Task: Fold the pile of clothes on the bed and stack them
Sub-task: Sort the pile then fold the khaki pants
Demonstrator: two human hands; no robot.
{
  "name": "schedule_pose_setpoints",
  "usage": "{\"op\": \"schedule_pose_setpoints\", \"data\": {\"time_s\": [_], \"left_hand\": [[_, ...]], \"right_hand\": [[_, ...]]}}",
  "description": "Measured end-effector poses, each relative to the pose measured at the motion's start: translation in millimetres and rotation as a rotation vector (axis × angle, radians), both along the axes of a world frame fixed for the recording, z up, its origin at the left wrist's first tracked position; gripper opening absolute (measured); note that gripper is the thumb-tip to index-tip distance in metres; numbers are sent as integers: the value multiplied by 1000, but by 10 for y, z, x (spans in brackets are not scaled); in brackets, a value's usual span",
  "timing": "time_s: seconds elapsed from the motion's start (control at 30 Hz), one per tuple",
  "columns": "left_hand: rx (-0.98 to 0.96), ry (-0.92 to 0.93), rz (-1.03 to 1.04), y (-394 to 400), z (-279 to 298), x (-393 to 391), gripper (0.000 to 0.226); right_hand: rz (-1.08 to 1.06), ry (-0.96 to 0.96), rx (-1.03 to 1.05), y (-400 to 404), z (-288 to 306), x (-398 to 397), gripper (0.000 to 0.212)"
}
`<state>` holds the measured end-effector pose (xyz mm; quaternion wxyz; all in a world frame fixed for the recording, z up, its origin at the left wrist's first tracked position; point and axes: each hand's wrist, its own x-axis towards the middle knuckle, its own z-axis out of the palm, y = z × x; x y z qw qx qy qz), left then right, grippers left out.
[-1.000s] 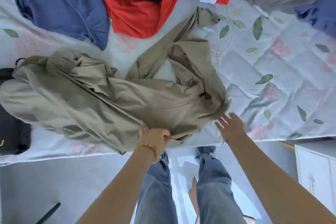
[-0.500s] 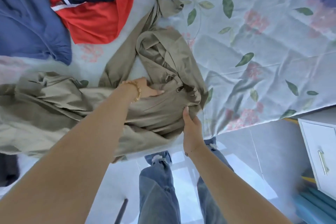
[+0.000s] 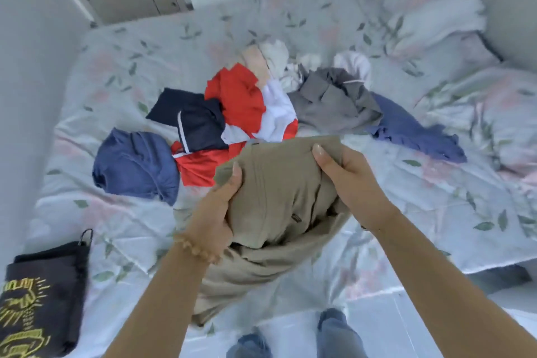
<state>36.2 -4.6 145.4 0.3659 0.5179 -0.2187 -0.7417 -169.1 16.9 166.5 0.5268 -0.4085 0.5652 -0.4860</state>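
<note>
Holding: both hands grip one khaki cotton garment (image 3: 279,195), lifted above the near edge of the bed.
Left hand (image 3: 216,212): fingers curled under the cloth's left edge, thumb pressed on top; a beaded bracelet (image 3: 196,250) circles the wrist.
Right hand (image 3: 348,183): thumb laid over the garment's upper right corner, fingers wrapped behind the cloth.
Khaki garment: bunched between the two hands, its lower part hanging down below the wrists toward the floor.
Beyond the hands: a loose pile of clothes, with a red and white jersey (image 3: 247,102) straight ahead and a dark navy piece with a white stripe (image 3: 197,122) touching its left side.
Beyond the left hand: a crumpled blue fabric item (image 3: 136,163), lying just left of the jersey.
Beyond the right hand: a grey crumpled garment (image 3: 334,99), and past it to the right a blue-violet cloth (image 3: 412,131); pale white and peach pieces (image 3: 270,58) lie at the far end of the pile.
Left of the left forearm: a folded black garment with a yellow print (image 3: 43,296), flat at the bed's near corner, well apart from the pile.
Underneath: a bed with a pale floral quilted cover (image 3: 436,197).
Below the forearms: the person's legs in blue jeans (image 3: 334,334).
</note>
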Motion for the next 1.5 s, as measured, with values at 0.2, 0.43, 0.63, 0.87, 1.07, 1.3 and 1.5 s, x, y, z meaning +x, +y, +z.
{"op": "schedule_pose_setpoints", "data": {"time_s": [0.2, 0.43, 0.63, 0.87, 1.07, 1.3, 1.5], "left_hand": [[-402, 372, -21, -224, 1565, -1, 59], [-712, 216, -4, -454, 2961, -6, 59], [-830, 7, -44, -625, 3682, -160, 44], [-937, -459, -428, -816, 3940, -22, 65], [-668, -867, -423, -1193, 3822, 71, 66], [-631, -680, -575, -1290, 3857, -137, 62], [-923, -1403, -323, -1363, 3942, -520, 52]], "right_hand": [[151, -178, -334, -387, 1705, 75, 17], [284, 9, -639, -609, 3263, -28, 12], [52, 505, -787, -690, 4004, -355, 32], [-147, 568, -827, -801, 4242, -986, 39], [-165, 1296, -741, -830, 4074, -1461, 42], [107, 522, -507, -646, 3697, -1901, 48], [273, -61, -392, -366, 3235, -1847, 15]]}}
